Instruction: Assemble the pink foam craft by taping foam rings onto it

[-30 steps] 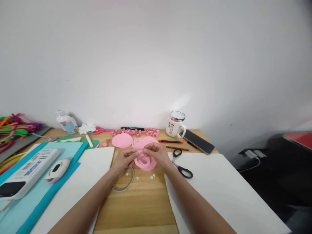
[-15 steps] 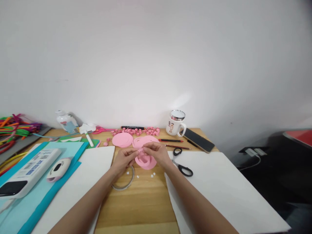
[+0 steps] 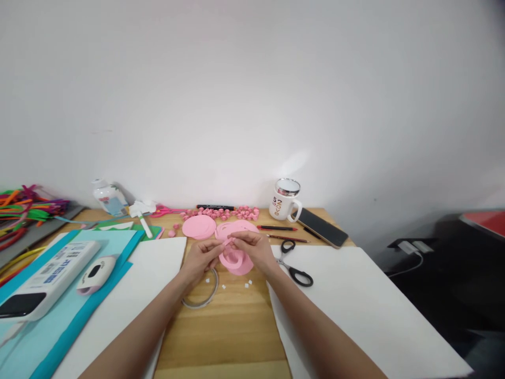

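Note:
Between my fingertips is a curled pink paper strip (image 3: 232,259), its loops hanging just over a pink paper piece (image 3: 242,268). My left hand (image 3: 203,259) pinches it from the left, and my right hand (image 3: 252,248) pinches it from the right. The fingertips nearly meet and partly hide the paper. Below my left hand lies a roll of tape (image 3: 201,304), with several small white bits (image 3: 246,285) scattered on the wood nearby. Pink paper circles (image 3: 199,227) are stacked behind my left hand. Several small pink rolled paper balls (image 3: 246,212) lie farther back.
Black-handled scissors (image 3: 300,277) rest right of my right hand. A white mug (image 3: 282,202), a phone (image 3: 321,227) and pencils (image 3: 278,228) are behind. White sheets (image 3: 347,295) flank the wooden table (image 3: 221,337). A power strip (image 3: 51,279) and glue bottle (image 3: 109,198) stand left.
The paper strip's loop has turned slightly and shows more clearly under my fingers. Both hands keep almost the same place and pinch.

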The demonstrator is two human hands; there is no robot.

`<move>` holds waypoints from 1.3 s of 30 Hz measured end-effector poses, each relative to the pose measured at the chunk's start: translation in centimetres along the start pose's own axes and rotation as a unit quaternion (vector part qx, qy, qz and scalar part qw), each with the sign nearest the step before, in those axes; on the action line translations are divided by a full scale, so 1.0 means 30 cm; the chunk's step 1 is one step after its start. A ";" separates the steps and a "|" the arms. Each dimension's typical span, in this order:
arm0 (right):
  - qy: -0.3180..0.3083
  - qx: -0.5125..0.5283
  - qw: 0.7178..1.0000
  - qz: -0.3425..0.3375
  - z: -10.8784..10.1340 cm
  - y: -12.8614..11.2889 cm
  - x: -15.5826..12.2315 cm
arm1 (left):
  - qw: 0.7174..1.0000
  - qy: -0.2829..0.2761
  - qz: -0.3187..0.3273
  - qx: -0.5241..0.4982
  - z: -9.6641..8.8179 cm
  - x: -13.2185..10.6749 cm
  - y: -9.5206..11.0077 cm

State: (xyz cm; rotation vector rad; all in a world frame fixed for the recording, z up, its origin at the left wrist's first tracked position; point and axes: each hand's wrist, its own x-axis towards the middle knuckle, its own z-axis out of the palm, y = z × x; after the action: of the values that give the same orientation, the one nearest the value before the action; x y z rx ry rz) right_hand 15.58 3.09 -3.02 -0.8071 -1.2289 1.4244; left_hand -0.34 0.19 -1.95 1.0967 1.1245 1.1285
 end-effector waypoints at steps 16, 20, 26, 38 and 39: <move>0.012 0.003 1.000 0.001 0.029 -0.012 -0.017 | 0.999 -0.037 0.001 0.013 0.003 -0.007 0.014; -0.008 0.008 1.000 0.000 0.021 -0.015 -0.012 | 0.999 -0.035 0.002 0.005 0.003 -0.006 0.014; 0.015 0.018 1.000 -0.007 0.010 0.009 -0.004 | 1.000 -0.020 -0.006 0.018 0.009 -0.008 0.020; 0.003 -0.023 1.000 -0.008 0.015 -0.014 -0.010 | 1.000 -0.014 -0.004 0.004 0.002 -0.002 0.005; 0.002 -0.021 1.000 -0.006 0.015 -0.015 -0.009 | 1.000 -0.013 -0.004 0.006 0.003 -0.003 0.007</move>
State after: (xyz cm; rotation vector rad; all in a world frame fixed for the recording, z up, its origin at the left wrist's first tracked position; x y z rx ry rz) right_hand 15.35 2.68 -2.53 -0.8285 -1.2623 1.3908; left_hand -0.29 0.12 -1.73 1.1125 1.1153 1.0991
